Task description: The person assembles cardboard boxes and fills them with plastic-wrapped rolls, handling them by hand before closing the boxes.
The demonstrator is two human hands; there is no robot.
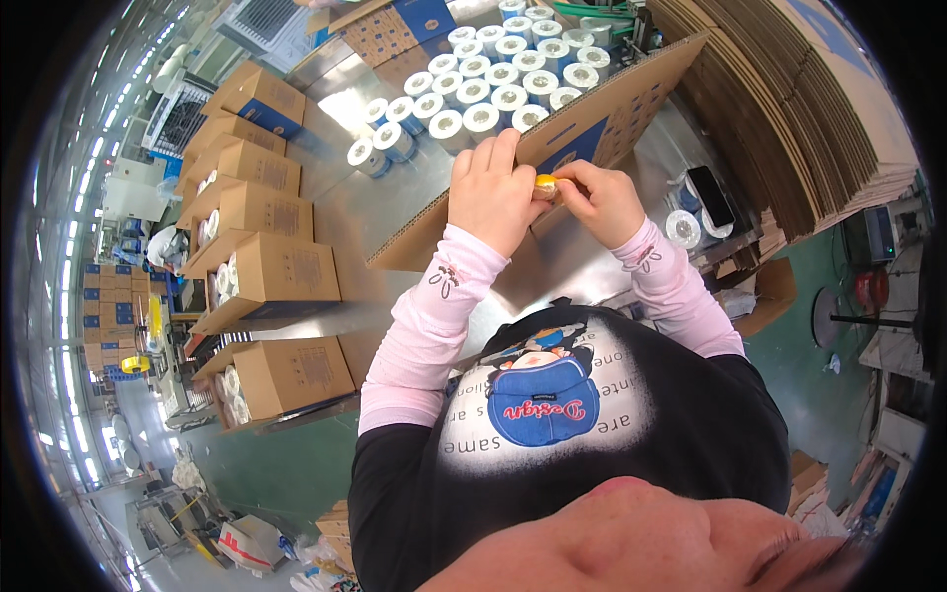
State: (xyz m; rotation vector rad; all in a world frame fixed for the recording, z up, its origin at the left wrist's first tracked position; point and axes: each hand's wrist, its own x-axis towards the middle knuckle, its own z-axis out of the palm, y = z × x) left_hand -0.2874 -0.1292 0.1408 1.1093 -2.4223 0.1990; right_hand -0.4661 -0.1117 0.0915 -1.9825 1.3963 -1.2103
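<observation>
My left hand is closed, its fingers curled beside the upper edge of a brown cardboard carton with blue printing. Between my two hands is a small yellow object with a pale, shiny lower part; its exact kind is too small to tell. The left thumb and fingers press on its left side. From the right, the thumb and forefinger of my right hand pinch at its other side. Behind the carton, several white rolls with blue sides stand upright on the shiny metal table.
Open cartons filled with white rolls line the left side. Stacked flat cardboard rises at the right. A dark phone rests on rolls nearby. A round dark stand is on the green floor at far right.
</observation>
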